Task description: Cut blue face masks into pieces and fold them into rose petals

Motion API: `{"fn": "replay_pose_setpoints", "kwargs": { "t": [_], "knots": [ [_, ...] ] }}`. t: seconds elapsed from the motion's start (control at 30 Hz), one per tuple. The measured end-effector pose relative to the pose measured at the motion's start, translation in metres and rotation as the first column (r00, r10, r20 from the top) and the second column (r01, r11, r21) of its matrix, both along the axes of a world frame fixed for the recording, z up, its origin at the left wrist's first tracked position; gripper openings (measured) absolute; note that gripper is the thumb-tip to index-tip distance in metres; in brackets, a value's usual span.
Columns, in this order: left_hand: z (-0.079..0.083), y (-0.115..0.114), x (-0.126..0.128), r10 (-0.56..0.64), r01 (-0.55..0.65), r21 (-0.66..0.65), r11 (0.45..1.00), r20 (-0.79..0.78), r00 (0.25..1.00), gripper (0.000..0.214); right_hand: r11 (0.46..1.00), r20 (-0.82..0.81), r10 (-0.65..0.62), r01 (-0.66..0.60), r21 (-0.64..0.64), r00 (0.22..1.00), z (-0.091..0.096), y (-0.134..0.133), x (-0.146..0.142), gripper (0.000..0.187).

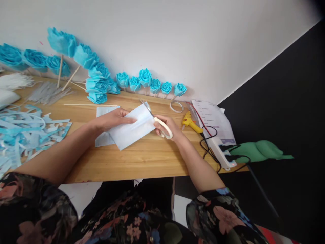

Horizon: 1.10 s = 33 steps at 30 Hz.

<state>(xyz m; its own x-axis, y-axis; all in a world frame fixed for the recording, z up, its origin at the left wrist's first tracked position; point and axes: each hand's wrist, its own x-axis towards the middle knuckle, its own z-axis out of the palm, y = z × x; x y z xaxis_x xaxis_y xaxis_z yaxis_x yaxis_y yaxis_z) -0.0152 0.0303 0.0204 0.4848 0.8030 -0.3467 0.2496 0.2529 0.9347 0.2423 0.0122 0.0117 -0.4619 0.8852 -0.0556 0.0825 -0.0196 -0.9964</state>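
My left hand point(116, 118) is closed on a pale blue sheet of paper point(132, 127), thumb on top and fingers beneath. The sheet is held tilted above the table. My right hand point(166, 127) grips scissors point(165, 128) with cream handles, their blades at the sheet's upper right edge. How far the blades stand apart is hard to make out. Under my left hand another pale blue piece point(103, 139) lies on the wooden table point(152, 161).
Blue paper flowers point(95, 79) on sticks lean along the wall. Cut strips point(22, 132) are heaped at left. A tape roll point(176, 107), a yellow glue gun point(191, 122), printed papers point(213, 118), and a power strip point(220, 154) with black cables lie at right, beside a green object point(261, 151).
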Motion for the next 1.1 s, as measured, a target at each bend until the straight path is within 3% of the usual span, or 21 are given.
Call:
{"fn": "replay_pose_setpoints", "kwargs": {
  "t": [0.13,0.2,0.3,0.43,0.53,0.63,0.67,0.7,0.77,0.83,0.97,1.1],
  "knots": [
    [-0.008,0.012,-0.009,0.143,-0.145,0.049,0.988,0.052,0.988,0.034,0.984,-0.091,-0.180,0.181,0.000,0.979,0.002,0.007,0.007,0.054],
    [-0.011,0.019,-0.012,0.270,-0.279,0.065,0.958,0.120,0.955,0.036,0.971,-0.119,-0.239,0.238,-0.022,0.964,0.002,0.011,0.009,0.056],
    [-0.013,0.025,-0.012,0.457,-0.482,0.040,0.875,0.260,0.851,0.038,0.962,-0.130,-0.272,0.267,-0.051,0.954,0.002,0.014,0.009,0.058],
    [-0.014,0.030,-0.012,0.548,-0.579,-0.035,0.815,0.373,0.749,0.026,0.967,-0.141,-0.251,0.241,-0.081,0.958,0.000,0.013,0.006,0.054],
    [-0.013,0.033,-0.012,0.662,-0.681,-0.127,0.721,0.415,0.624,0.011,0.970,-0.139,-0.232,0.218,-0.110,0.963,-0.003,0.011,0.003,0.054],
    [-0.007,0.031,-0.007,0.758,-0.722,-0.317,0.616,0.487,0.434,0.008,0.973,-0.146,-0.212,0.195,-0.124,0.966,-0.004,0.008,-0.001,0.055],
    [-0.004,0.029,-0.004,0.758,-0.689,-0.383,0.615,0.526,0.385,0.010,0.974,-0.153,-0.206,0.187,-0.129,0.967,-0.004,0.006,-0.002,0.057],
    [-0.003,0.026,-0.001,0.724,-0.626,-0.420,0.657,0.585,0.367,0.013,0.975,-0.162,-0.200,0.180,-0.132,0.966,-0.004,0.005,-0.004,0.059],
    [-0.001,0.018,0.006,0.553,-0.447,-0.373,0.813,0.734,0.394,0.033,0.974,-0.187,-0.203,0.179,-0.137,0.961,-0.004,0.004,-0.006,0.063],
    [-0.002,0.011,0.012,0.397,-0.340,-0.264,0.903,0.817,0.418,0.051,0.970,-0.214,-0.222,0.194,-0.145,0.951,-0.005,0.003,-0.009,0.066],
    [-0.007,0.003,0.016,0.262,-0.290,-0.119,0.949,0.810,0.525,0.063,0.963,-0.225,-0.250,0.219,-0.156,0.942,-0.008,0.003,-0.011,0.066],
    [-0.012,0.003,0.016,0.233,-0.250,-0.099,0.963,0.773,0.590,0.063,0.976,-0.195,-0.209,0.194,-0.096,0.958,-0.009,0.001,-0.012,0.065]
  ]
}}
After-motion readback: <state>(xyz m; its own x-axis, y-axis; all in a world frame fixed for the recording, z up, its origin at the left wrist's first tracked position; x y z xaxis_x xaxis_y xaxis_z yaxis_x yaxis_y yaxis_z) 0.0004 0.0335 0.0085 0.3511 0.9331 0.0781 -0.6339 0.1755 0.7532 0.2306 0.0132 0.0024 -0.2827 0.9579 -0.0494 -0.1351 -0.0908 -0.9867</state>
